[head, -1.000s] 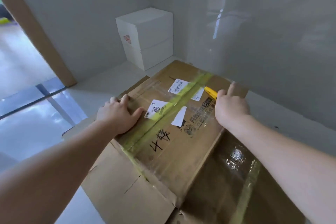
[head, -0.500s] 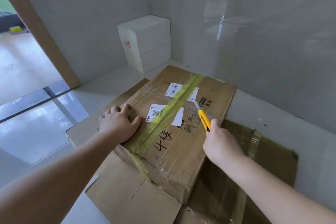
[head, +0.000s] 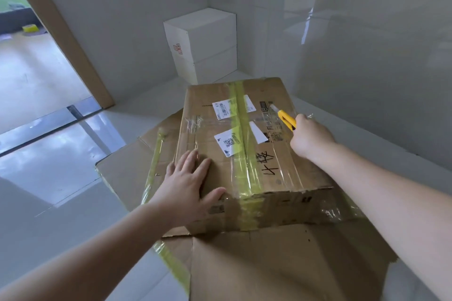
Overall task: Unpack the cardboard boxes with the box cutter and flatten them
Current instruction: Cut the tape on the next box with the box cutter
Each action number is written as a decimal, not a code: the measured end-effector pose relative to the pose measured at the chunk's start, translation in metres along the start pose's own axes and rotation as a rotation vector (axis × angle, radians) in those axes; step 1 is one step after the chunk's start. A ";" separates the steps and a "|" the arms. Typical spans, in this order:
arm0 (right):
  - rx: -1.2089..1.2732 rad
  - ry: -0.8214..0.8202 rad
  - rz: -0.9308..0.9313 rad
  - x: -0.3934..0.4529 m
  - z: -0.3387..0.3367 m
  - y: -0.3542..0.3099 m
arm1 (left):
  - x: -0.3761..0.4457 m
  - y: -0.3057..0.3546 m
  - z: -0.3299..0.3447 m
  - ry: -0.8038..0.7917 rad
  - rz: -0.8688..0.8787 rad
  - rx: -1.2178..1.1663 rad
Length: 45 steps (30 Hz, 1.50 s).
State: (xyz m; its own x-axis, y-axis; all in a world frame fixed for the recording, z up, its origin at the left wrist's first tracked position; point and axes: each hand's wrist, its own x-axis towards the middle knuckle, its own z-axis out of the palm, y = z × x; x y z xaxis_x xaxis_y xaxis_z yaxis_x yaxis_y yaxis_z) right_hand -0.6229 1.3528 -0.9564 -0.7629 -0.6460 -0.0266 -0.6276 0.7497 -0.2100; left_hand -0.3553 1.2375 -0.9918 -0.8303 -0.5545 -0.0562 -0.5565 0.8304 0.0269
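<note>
Two hands on taped box point(head: 244, 144); left hand point(head: 189, 186) flat, fingers spread; right hand point(head: 309, 138) clamps yellow cutter point(head: 286, 120), its fingers hidden.

The pale glossy floor point(head: 61, 166) carries flattened cardboard point(head: 269, 264) beneath the taped box, plus two stacked white boxes point(head: 203, 46) in the corner.

Bare forearms, no sleeves, no gloves

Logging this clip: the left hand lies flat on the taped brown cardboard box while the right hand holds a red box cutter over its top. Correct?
Not quite: the box cutter is yellow, not red, as the head view shows. The left hand does lie flat on the taped brown cardboard box, and the right hand holds the cutter over its top.
</note>
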 end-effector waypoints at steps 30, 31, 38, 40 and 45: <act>1.088 0.082 0.579 -0.150 0.036 0.142 | 0.028 0.133 0.008 0.151 0.520 -0.221; 1.180 0.064 0.604 -0.151 0.038 0.140 | 0.029 0.137 0.009 0.166 0.520 -0.224; 1.301 0.111 0.631 -0.144 0.028 0.123 | 0.029 0.137 0.010 0.175 0.555 -0.225; 1.311 0.156 0.627 -0.144 0.028 0.119 | 0.031 0.136 0.009 0.144 0.565 -0.221; 1.319 0.250 0.629 -0.144 0.029 0.115 | 0.034 0.128 0.003 0.095 0.615 -0.191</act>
State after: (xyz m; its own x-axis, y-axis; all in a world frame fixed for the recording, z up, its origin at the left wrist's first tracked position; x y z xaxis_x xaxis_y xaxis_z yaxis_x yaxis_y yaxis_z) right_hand -0.5809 1.5276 -1.0052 -0.9416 -0.1286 -0.3112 0.2945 0.1338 -0.9462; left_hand -0.4545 1.3255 -0.9935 -0.9934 0.0090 0.1143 0.0322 0.9786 0.2034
